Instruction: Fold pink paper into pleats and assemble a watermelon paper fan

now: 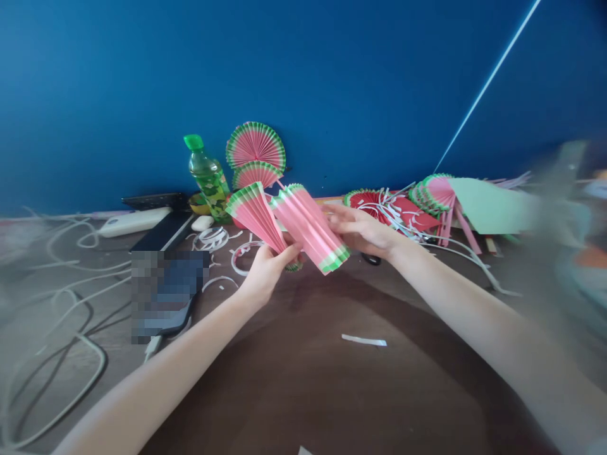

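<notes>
Our left hand (260,275) pinches pink-and-green pleated paper (309,226), held between our hands; our right hand (365,231) touches its right edge, though we cannot tell whether it grips. Farther left stands a green-capped bottle (208,180), label too small to read, beside 1 round fan (256,142).

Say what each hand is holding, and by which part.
Left hand: the pink-and-green pleated paper, pinched at its narrow, gathered part. Right hand: at the right edge of the wider pleated panel; grip cannot be told.
</notes>
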A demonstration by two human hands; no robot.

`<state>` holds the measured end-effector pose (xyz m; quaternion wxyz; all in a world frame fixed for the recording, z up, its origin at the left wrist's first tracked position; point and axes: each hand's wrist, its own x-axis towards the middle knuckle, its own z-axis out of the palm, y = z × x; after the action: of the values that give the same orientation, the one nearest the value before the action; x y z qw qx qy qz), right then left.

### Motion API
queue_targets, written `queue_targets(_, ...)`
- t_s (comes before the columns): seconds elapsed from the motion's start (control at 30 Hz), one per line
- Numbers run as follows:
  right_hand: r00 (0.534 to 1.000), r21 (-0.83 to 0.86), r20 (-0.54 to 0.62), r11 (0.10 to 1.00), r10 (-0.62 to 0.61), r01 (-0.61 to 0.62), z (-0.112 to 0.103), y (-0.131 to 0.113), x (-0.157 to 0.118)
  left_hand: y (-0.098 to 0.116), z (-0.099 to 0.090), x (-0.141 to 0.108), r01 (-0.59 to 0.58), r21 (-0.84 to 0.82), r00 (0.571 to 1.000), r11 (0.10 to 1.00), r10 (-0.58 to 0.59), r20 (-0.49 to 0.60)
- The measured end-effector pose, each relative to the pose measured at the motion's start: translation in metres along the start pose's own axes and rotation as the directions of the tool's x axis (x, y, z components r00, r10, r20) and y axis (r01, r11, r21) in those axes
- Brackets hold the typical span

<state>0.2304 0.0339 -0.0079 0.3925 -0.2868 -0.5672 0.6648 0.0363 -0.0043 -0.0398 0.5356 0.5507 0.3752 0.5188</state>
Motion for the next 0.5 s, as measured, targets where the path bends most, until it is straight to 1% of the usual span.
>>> queue_targets(0.07,1.0,0.011,0.0,1.0,0.008,-0.008,0.0016,-0.0005,-0.0009,-0.0005,-0.0005,-0.0002,-0.004,0.01,1.0,1.0,0.003,0.016)
queue_targets(0.17,0.998,0.014,-0.01,0.998,0.062,-0.062,0.0025,-0.001,-0.0031,-0.0005,-0.0011,-0.0004,-0.021,0.037,0.999,0.999,0.019,0.051)
queue_targets(0.27,0.996,0.011,-0.001,0.996,0.093,-0.093,0.002,0.0,-0.0048,0.0006,-0.0011,-0.0005,-0.023,0.074,0.999,0.997,0.02,0.041)
queue_targets(0.33,0.997,-0.024,-0.004,0.996,0.083,-0.083,0.0022,0.0009,-0.0055,0.0016,-0.0009,-0.0007,-0.016,0.113,1.0,0.993,0.013,0.025)
queue_targets(0.43,1.0,-0.152,-0.02,0.988,0.019,-0.022,0.0055,0.0012,-0.0065,0.0024,-0.0002,-0.0015,0.003,0.143,1.0,0.99,-0.006,0.016)
queue_targets(0.5,0.999,-0.235,-0.022,0.972,-0.025,0.019,0.0093,0.0006,-0.0071,0.0024,0.0003,-0.0021,0.007,0.129,1.0,0.992,-0.011,0.023)
